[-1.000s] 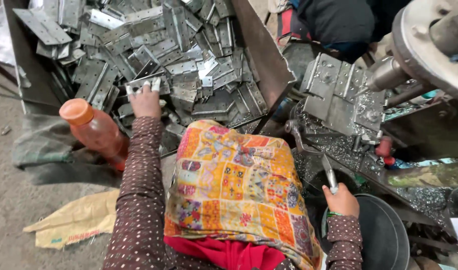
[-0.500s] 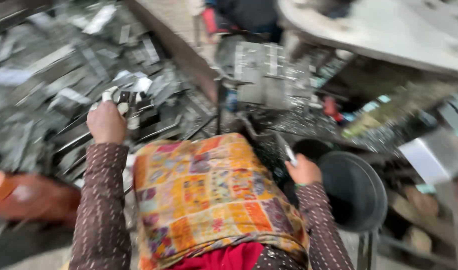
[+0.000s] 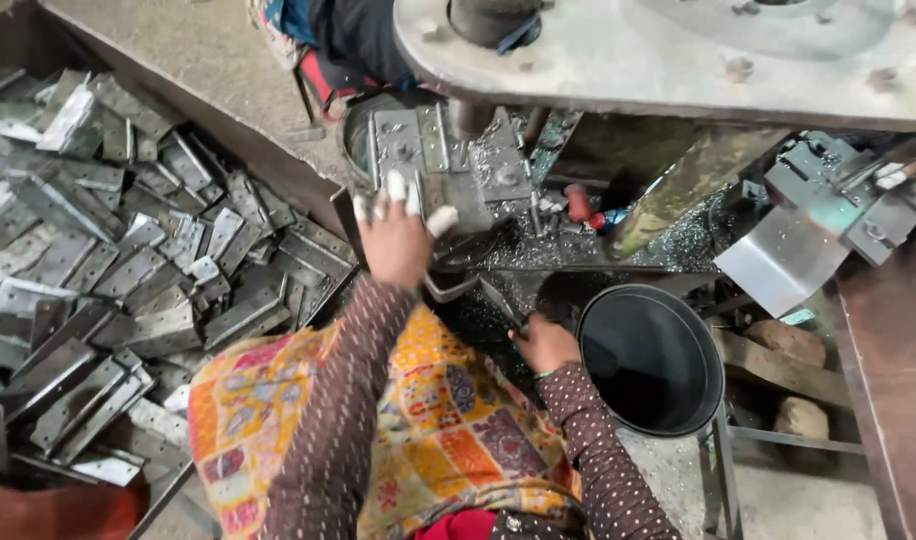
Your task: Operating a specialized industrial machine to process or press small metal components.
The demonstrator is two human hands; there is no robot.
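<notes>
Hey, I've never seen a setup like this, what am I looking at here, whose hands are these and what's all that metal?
This is one picture, from a camera worn on a person's head, looking down at their own two hands and lap. A bright patchwork cloth covers the lap.

The left hand, its fingertips wrapped in white tape, reaches forward to grey metal plates set on a workshop machine. Whether it grips one is hard to tell.

The right hand sits low, holding a thin metal tool.

On the person's left is a big heap of flat metal pieces with holes. On the right stands a black round bucket. Above it all runs the machine's large grey table. Someone else in dark clothes is across from the person.
</notes>
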